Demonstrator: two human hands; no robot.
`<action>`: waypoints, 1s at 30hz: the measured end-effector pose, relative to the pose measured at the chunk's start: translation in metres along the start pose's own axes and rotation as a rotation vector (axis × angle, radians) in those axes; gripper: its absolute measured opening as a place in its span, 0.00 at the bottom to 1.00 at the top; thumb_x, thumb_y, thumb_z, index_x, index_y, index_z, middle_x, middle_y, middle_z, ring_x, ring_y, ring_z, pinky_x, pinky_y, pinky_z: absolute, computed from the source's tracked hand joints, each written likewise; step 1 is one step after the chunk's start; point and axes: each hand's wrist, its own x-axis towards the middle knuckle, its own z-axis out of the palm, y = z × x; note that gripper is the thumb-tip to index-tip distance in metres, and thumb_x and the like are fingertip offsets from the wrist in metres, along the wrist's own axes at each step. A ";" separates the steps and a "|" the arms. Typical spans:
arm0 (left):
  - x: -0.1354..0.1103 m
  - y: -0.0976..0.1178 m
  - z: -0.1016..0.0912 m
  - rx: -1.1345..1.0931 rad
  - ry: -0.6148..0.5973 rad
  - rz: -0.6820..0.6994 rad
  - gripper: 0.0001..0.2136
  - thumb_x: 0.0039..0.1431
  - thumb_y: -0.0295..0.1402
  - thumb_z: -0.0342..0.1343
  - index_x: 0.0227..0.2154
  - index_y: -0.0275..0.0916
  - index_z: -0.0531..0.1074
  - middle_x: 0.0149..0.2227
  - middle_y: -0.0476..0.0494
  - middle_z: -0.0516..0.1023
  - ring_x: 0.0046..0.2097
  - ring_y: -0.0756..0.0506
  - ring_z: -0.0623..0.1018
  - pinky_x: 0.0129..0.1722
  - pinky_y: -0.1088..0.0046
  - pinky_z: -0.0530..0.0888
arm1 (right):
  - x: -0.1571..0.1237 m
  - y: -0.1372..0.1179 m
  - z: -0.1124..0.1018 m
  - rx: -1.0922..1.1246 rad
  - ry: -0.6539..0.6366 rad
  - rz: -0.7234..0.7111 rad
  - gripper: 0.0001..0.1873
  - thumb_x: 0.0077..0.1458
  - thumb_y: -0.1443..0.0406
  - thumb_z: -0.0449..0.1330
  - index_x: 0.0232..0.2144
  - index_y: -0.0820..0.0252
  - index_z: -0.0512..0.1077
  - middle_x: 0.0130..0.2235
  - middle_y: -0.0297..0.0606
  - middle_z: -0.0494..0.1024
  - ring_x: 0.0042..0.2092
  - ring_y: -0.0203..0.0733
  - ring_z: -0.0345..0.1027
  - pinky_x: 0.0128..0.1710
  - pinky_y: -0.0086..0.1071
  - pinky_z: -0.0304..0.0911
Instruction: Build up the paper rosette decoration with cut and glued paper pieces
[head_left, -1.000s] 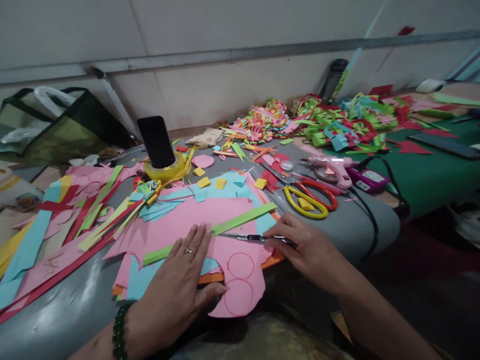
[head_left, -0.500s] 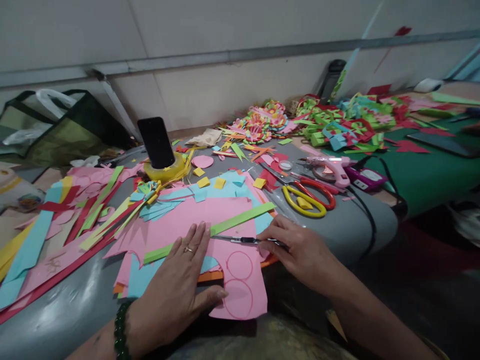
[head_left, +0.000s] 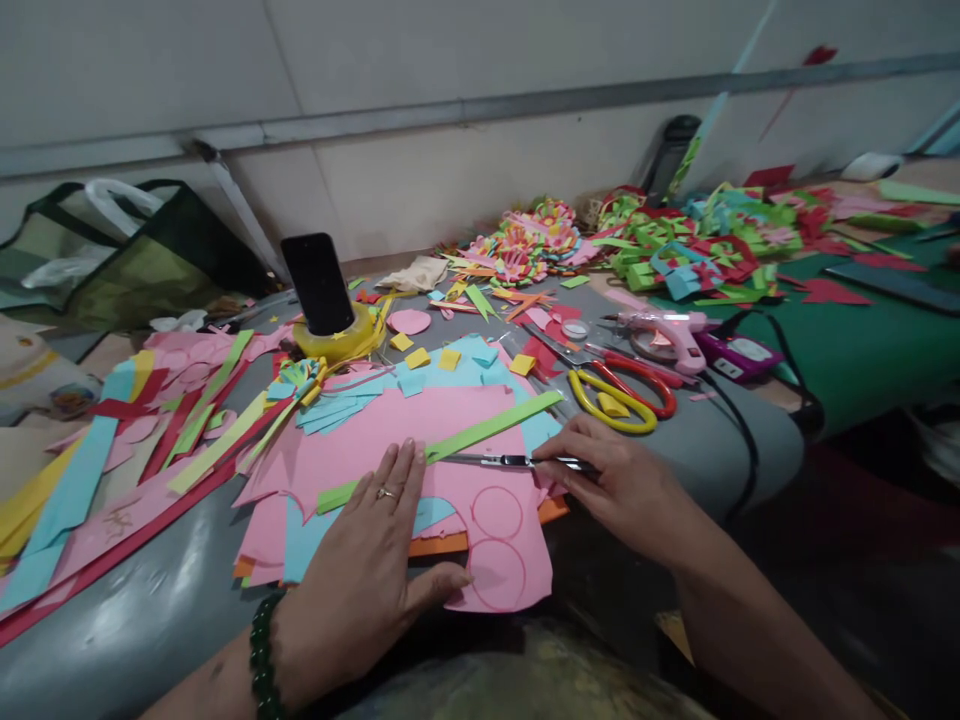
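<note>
My left hand (head_left: 367,545) lies flat, fingers stretched out, on a light green paper strip (head_left: 495,425) and the pink sheet (head_left: 420,415) beneath it. Part of the strip is hidden under my fingers. In my right hand (head_left: 611,475) is a slim craft knife (head_left: 506,461), gripped between thumb and fingers and pointing left. The blade's tip touches the strip's lower edge, just beside my left fingertips. Two circles are drawn in red on a pink flap (head_left: 499,545) near the table's front edge. Blue paper (head_left: 300,550) shows under the pink sheet.
Red-and-yellow-handled scissors (head_left: 611,400) and a pink glue gun (head_left: 675,340) lie to the right. A phone (head_left: 318,283) stands in a yellow tape roll (head_left: 330,345). Paper strips (head_left: 90,470) cover the left side; colourful paper pieces (head_left: 525,245) are heaped at the back.
The view has shifted slightly, so most things appear a little further right. My left hand still presses the strip, and the knife's tip stays at the strip beside my fingers.
</note>
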 end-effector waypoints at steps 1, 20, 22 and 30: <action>0.003 0.002 0.001 -0.004 0.001 -0.005 0.44 0.57 0.58 0.41 0.66 0.35 0.34 0.67 0.31 0.41 0.67 0.35 0.46 0.61 0.53 0.59 | 0.000 0.001 0.000 -0.001 0.005 0.005 0.08 0.60 0.62 0.55 0.34 0.55 0.73 0.33 0.37 0.69 0.33 0.37 0.66 0.32 0.31 0.61; 0.010 0.007 -0.002 -0.133 -0.020 -0.014 0.46 0.56 0.59 0.43 0.66 0.35 0.29 0.67 0.30 0.39 0.67 0.35 0.42 0.62 0.51 0.55 | 0.000 0.004 0.001 -0.001 -0.031 -0.028 0.12 0.60 0.58 0.52 0.33 0.55 0.74 0.31 0.37 0.70 0.31 0.39 0.66 0.31 0.32 0.61; 0.011 0.007 -0.004 -0.129 -0.032 -0.016 0.45 0.56 0.59 0.43 0.66 0.34 0.33 0.67 0.29 0.40 0.67 0.35 0.42 0.62 0.51 0.54 | 0.000 0.004 0.002 -0.006 -0.041 -0.021 0.13 0.61 0.57 0.52 0.33 0.55 0.73 0.32 0.37 0.69 0.32 0.39 0.66 0.31 0.32 0.61; 0.012 0.009 -0.004 -0.089 -0.060 -0.031 0.43 0.57 0.57 0.42 0.65 0.29 0.38 0.67 0.29 0.39 0.67 0.35 0.40 0.63 0.52 0.54 | -0.001 -0.001 0.004 -0.022 -0.056 -0.005 0.11 0.60 0.59 0.53 0.34 0.54 0.74 0.33 0.37 0.69 0.33 0.39 0.66 0.31 0.32 0.61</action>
